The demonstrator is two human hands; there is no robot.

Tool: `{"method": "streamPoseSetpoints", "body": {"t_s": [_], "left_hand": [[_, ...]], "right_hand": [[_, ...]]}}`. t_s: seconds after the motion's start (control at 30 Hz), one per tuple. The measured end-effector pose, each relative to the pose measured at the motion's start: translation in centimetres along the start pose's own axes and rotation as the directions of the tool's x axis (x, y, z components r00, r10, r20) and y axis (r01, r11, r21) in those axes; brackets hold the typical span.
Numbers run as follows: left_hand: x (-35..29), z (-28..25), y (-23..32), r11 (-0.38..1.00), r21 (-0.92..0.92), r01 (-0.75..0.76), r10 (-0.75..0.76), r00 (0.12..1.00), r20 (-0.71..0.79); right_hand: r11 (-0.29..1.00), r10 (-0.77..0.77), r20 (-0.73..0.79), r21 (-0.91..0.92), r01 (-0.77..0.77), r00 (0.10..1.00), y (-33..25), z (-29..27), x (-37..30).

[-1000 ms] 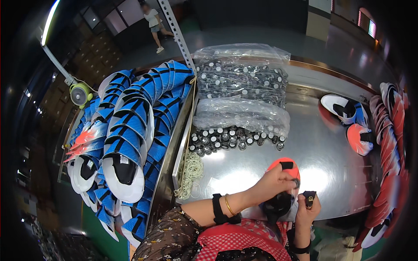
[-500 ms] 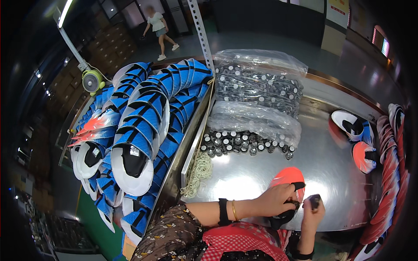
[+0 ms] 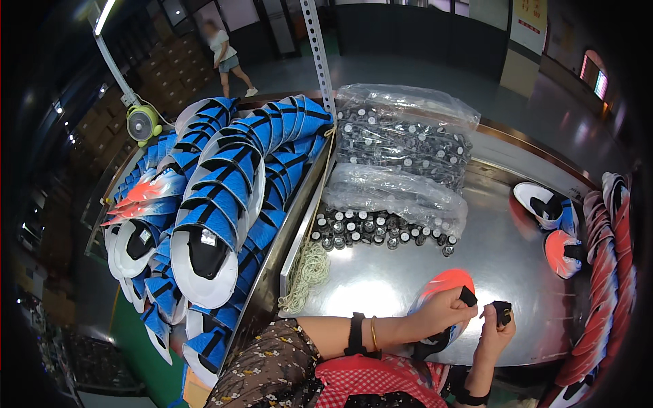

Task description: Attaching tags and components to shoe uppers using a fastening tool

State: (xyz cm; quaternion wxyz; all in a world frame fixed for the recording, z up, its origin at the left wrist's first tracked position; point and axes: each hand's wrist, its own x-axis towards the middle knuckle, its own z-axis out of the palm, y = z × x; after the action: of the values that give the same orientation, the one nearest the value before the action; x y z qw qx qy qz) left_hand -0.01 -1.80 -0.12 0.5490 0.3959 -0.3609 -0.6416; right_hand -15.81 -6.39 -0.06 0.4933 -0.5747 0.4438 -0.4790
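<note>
Your left hand [image 3: 442, 314] is bunched with its fingers drawn in, a black band [image 3: 468, 296] around one finger. You have it over the orange-and-white shoe upper [image 3: 449, 279], whose rounded end shows beyond your knuckles; whether your fingertips pinch the upper or anything else, I cannot tell. Your right hand [image 3: 498, 332] is raised just to the right of it, apart from the left, fingers bent and a small black piece [image 3: 502, 313] at their tips. It is too small to tell whether you grip that piece or wear it.

The upper lies at the near edge of the metal table [image 3: 381, 270], in front of your red checked apron [image 3: 367, 375]. Beyond it, a large clear plastic bag [image 3: 408, 132] lies on the table, with small black parts [image 3: 371, 228] spilling from its near side. A tangle of pale cord [image 3: 309, 272] rests just left of the table's middle. Near the far right, a blue-and-white upper [image 3: 542, 202] lies beside another orange one [image 3: 561, 253], next to a nested row of red uppers [image 3: 598, 306]. To your left, blue uppers [image 3: 211, 194] are stacked in long overlapping rows.
</note>
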Motion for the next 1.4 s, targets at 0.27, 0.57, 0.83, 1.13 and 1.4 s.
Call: {"method": "streamPoseSetpoints", "body": {"t_s": [0.27, 0.57, 0.83, 1.13, 1.4], "left_hand": [[1.1, -0.5, -1.0, 0.976, 0.203, -0.079, 0.121, 0.972, -0.204], [0.7, 0.0, -2.1, 0.975, 0.164, -0.146, 0.149, 0.989, -0.006], [0.9, 0.2, -2.5, 0.983, -0.037, -0.178, 0.174, 0.980, -0.095], [1.9, -1.1, -2.3, 0.998, 0.012, -0.065, 0.066, 0.988, -0.140], [0.2, 0.0, -0.3, 0.969, 0.246, -0.022, 0.076, 0.975, -0.211]], "right_hand": [[0.532, -0.692, -0.053, -0.711, 0.460, 0.720, 0.1, -2.7, -0.5], [0.964, -0.118, -0.086, -0.250, 0.093, 0.989, 1.2, -0.4, -2.3], [0.975, 0.204, 0.005, 0.084, -0.203, 0.979, 0.0, 0.7, -2.2], [0.969, -0.081, -0.027, -0.234, 0.072, 0.996, 1.1, -0.2, -2.2], [0.661, -0.222, 0.109, -0.714, 0.231, 0.969, -0.1, 0.5, -2.8]]}}
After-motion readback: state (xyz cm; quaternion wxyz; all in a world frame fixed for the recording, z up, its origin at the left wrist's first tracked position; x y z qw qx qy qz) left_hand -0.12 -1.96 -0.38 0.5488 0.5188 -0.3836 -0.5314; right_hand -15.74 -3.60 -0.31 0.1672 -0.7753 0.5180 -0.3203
